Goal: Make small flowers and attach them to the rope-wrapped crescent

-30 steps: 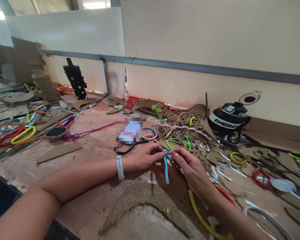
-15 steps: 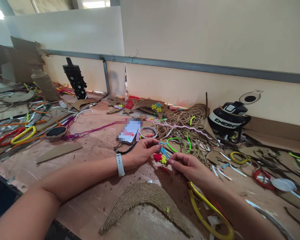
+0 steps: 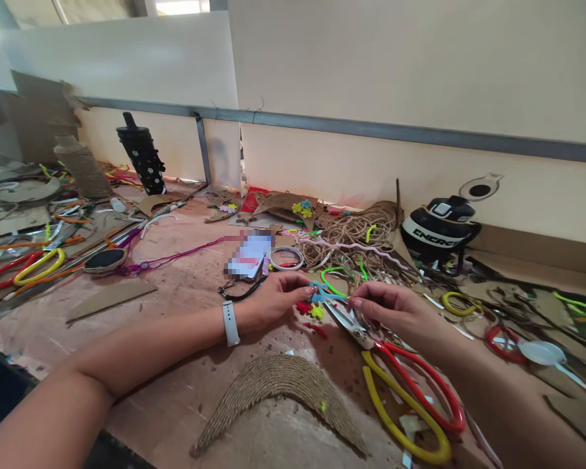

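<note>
My left hand (image 3: pixel 289 294) pinches a blue pipe-cleaner flower (image 3: pixel 317 291) between thumb and fingertips. From it a loose blue end runs to the right, and my right hand (image 3: pixel 378 303) has that end between its thumb and fingers. Just below lie a red pipe-cleaner flower (image 3: pixel 303 307) and a yellow one (image 3: pixel 317 312). Scissors (image 3: pixel 361 337) with one red and one yellow handle lie on the table under my right hand, blades toward the flowers. A crescent of coiled jute rope (image 3: pixel 278 384) rests nearer to me, with a small yellow-green bit on it.
A phone (image 3: pixel 249 257) and a roll of clear tape (image 3: pixel 286 258) lie behind my left hand. Tangled jute cord (image 3: pixel 366 234) is heaped at the back, beside a black jug (image 3: pixel 439 231). A black bottle (image 3: pixel 141 156) and a jute spool (image 3: pixel 83 168) stand at left.
My right hand has moved right and up, away from the red and yellow flowers, and now draws on the blue end. The scissors show more fully. The view has shifted slightly.
</note>
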`<state>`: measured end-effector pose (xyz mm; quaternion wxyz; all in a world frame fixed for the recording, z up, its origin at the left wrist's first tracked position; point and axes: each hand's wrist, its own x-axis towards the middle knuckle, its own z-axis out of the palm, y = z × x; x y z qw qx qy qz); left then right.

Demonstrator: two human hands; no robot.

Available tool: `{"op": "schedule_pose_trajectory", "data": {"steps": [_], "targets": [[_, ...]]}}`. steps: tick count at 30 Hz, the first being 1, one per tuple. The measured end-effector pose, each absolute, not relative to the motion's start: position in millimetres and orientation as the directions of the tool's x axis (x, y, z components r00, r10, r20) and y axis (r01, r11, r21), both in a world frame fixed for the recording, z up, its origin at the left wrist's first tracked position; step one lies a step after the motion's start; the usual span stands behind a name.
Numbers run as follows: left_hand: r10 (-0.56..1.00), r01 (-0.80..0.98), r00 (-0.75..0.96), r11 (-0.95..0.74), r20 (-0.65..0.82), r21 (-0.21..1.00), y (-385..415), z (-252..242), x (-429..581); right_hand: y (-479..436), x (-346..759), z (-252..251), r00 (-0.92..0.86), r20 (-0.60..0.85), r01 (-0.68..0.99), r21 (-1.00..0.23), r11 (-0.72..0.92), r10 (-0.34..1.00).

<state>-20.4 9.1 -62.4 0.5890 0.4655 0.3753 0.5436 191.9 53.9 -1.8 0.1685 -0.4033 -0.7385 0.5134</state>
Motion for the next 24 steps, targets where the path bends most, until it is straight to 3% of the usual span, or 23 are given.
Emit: {"op": "schedule_pose_trajectory", "data": {"steps": [6,10,16,20,24], "targets": [[0.993,-0.514,0.110,0.028,0.033,0.857,13,-69,-18,56,190,-13,-0.686,-0.195,0.421,-0.892,0.164,0.701],[0.984,-0.566,0.176,0.117,-0.019,0.816,9,-67,-16,48,179,-26,-0.741,-0.200,0.374,-0.916,0.147,0.641],[0.986,-0.464,0.161,0.106,-0.034,0.879,6,-61,-17,45,173,-30,-0.768,-0.147,0.376,-0.892,0.253,0.623],[0.989,-0.303,0.144,0.004,0.041,0.953,5,-61,-18,42,174,-16,-0.724,0.051,0.401,-0.780,0.481,0.688],[0.983,-0.212,0.163,-0.055,0.090,0.976,3,-62,-18,37,172,-11,-0.689,0.173,0.426,-0.689,0.586,0.704]]}}
